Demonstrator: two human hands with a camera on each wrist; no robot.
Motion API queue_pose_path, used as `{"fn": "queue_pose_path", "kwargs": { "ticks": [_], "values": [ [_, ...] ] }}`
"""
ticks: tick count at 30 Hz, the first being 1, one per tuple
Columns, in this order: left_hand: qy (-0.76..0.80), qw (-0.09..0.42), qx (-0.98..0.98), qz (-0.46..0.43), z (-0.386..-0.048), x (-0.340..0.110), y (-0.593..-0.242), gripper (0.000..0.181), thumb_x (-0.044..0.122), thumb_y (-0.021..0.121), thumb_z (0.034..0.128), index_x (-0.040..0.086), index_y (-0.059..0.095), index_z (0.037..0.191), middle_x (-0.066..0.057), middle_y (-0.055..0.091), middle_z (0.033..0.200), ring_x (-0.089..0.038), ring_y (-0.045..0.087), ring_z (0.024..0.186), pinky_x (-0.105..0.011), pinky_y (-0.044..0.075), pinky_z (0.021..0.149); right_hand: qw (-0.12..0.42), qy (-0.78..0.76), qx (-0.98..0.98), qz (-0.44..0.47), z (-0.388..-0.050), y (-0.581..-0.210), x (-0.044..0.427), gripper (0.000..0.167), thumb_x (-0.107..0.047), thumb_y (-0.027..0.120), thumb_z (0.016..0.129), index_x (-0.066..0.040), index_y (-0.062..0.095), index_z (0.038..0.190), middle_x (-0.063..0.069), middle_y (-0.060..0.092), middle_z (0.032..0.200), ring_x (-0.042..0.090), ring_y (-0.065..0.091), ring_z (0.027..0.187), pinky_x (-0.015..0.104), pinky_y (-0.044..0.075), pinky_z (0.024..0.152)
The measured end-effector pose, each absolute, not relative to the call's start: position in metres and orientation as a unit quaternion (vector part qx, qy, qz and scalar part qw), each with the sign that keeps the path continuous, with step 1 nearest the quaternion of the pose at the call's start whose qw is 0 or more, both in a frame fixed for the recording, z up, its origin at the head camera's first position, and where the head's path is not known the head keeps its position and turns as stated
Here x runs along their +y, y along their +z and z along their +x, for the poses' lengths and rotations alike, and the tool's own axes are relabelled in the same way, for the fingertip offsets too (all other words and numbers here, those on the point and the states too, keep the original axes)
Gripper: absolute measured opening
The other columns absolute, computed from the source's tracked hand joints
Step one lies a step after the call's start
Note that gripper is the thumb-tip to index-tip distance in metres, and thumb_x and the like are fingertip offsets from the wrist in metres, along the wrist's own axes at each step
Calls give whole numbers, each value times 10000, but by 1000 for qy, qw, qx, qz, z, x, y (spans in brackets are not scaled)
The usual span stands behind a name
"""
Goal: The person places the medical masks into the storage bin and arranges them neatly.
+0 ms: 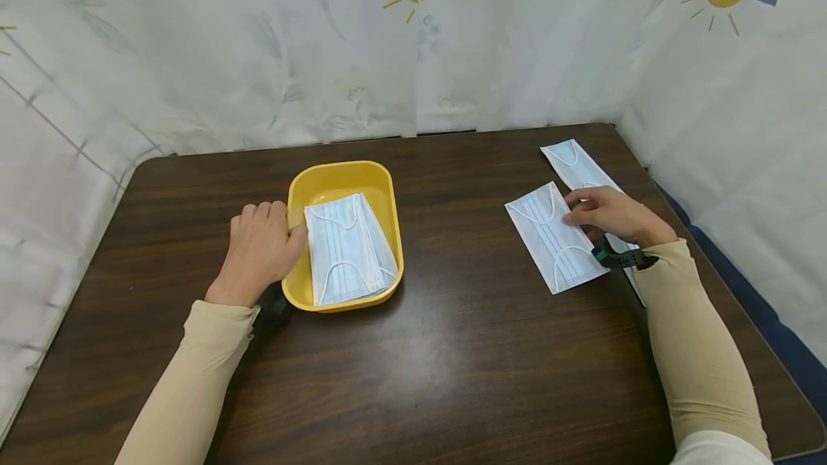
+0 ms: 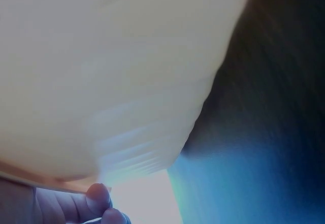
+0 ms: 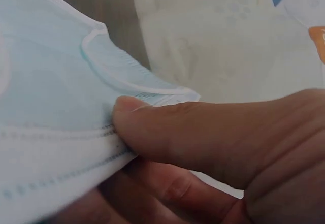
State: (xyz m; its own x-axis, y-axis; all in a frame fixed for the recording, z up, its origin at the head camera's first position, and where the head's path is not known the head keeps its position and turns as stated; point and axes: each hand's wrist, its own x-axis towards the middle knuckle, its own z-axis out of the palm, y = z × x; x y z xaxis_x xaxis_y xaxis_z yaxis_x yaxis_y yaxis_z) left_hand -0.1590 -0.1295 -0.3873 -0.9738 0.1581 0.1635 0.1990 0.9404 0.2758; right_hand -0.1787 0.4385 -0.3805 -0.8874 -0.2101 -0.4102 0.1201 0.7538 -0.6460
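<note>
My left hand (image 1: 255,253) grips the left rim of a yellow plastic tray (image 1: 339,179). In the left wrist view its fingertips (image 2: 99,198) show at the edge of the tray's pale-looking wall (image 2: 101,82). A stack of light blue face masks (image 1: 342,250) with white ear loops lies inside the tray. Over at the right, my right hand (image 1: 610,214) pinches one face mask (image 1: 545,239) by its edge. The right wrist view shows the thumb (image 3: 167,132) pressed on the mask's pleated side (image 3: 51,102), fingers beneath. Another face mask (image 1: 584,163) lies on the table, partly hidden by that hand.
The dark wood-grain table (image 1: 439,364) has rounded corners, and its right edge runs close by the right forearm. A white printed curtain (image 1: 291,56) hangs behind the table and along both sides. A black band (image 1: 623,257) sits on the right wrist.
</note>
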Motion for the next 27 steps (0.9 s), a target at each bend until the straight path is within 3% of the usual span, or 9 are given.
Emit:
{"fn": "queue_pose_path", "kwargs": {
  "ticks": [11,21,27],
  "values": [
    [-152,64,-982,-90,-159,-129,-388,326,225,389,969,-60,537,910,-198,500,810,-385,410,831,-479,321,742,208,-342,916,-29,-177,-373,427,465,-282,640,1015,-54,542,1409,160,694,1190,187,669,944,321,567,793],
    [-149,64,-983,-91,-157,-130,-388,323,232,394,972,-55,529,908,-200,503,821,-385,412,839,-491,332,761,179,-348,919,-47,-175,-366,414,416,-277,647,1014,-67,572,1365,192,683,1227,223,676,1003,406,601,858],
    [-145,62,-983,-91,-157,-130,-387,338,241,402,974,-66,536,934,-199,504,824,-382,411,838,-491,336,762,159,-349,922,-50,-176,-362,406,379,-270,655,1010,-91,597,1338,180,702,1204,228,674,984,376,602,826]
  ]
}}
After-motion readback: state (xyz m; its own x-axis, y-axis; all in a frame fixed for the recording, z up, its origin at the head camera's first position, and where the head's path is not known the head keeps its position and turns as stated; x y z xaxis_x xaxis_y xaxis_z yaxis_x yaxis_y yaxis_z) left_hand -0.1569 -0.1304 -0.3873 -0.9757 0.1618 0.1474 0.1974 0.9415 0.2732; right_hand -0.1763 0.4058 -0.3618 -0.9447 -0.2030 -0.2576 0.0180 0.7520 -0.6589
